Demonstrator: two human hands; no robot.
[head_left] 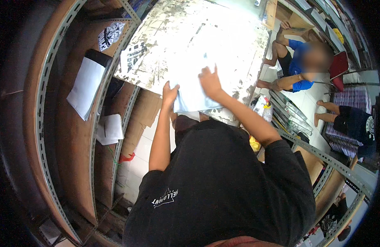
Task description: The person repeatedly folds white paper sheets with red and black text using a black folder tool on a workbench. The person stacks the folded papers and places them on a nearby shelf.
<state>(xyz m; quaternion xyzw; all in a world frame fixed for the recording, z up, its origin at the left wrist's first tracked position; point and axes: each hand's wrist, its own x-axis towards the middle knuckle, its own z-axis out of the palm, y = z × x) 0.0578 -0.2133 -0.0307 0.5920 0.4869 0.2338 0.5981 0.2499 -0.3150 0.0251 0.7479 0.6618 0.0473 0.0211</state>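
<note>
A pale blue-white piece, cloth or sheet, (192, 102) lies at the near edge of a paint-stained table (150, 61). Glare washes out its far part, so I cannot tell where it ends. My left hand (170, 94) is at its left edge, closed with the thumb over the border. My right hand (211, 83) rests on top of it, right of the middle, with fingers apart and the index finger stretched forward. A small dark slim object (201, 28) lies farther back on the table.
Left stands a metal-framed shelf (85, 140) with a stack of white sheets (87, 84) and a black-and-white sticker (111, 36). A person in blue (299, 61) sits on the floor at right; another person's legs (330, 113) show nearby. Flat framed panels (288, 117) lean beside the table.
</note>
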